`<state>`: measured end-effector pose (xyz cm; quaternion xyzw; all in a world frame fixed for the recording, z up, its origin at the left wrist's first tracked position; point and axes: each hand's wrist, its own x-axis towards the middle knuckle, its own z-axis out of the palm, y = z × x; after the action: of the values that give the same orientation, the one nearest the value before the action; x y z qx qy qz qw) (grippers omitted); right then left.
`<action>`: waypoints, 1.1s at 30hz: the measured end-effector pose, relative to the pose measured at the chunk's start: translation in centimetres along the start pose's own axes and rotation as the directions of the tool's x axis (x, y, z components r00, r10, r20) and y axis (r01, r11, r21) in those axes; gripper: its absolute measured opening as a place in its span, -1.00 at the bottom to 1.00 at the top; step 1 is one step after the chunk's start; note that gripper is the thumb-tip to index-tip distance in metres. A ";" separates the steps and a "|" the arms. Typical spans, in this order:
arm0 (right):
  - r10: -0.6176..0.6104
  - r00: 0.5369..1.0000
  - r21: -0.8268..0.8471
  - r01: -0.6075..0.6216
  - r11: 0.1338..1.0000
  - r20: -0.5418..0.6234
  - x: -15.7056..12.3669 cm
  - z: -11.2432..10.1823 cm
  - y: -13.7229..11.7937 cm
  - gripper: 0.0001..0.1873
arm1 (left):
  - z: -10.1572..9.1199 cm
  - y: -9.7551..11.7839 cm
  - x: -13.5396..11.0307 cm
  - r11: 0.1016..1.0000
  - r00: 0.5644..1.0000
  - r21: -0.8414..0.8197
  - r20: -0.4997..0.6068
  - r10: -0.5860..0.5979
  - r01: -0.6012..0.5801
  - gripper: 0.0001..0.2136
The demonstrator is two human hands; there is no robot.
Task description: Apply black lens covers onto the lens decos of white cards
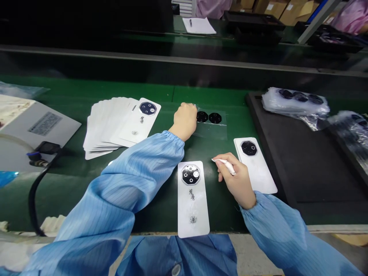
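Note:
My left hand (184, 122) is curled over the top corner of a clear plastic sheet (211, 128) and pinches it. Several black octagonal camera lens covers sit on that sheet, and two show, such as this one (215, 118). My right hand (235, 178) grips a white pen-shaped tool (227, 166) with its tip pointing left. Below it lies a white phone back panel (192, 199) with a black octagonal lens piece, and another panel (255, 165) lies partly under my right hand. A fanned stack of white panels (110, 124) lies left of my left hand.
A black tray (313, 168) lies right on the green bench, holding plastic bags of dark lens pieces (296, 101). A grey box (43, 126) and a black cable (33, 199) lie left. Beyond a metal rail are a paper sheet (199, 25), black trays and a co-worker's pink sleeve (352, 17).

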<state>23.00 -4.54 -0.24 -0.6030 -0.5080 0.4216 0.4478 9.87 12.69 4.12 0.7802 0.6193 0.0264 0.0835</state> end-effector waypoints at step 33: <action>-0.039 0.999 0.021 0.039 0.999 0.013 0.0 0.0 0.3 -0.78 | 2.2 -3.2 -1.6 0.952 0.968 -0.272 -0.242 0.071 -0.138 -0.70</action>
<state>23.05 -4.60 -0.55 -0.5854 -0.5182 0.4222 0.4588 6.76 11.64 1.51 0.7835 0.5720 0.2101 0.1220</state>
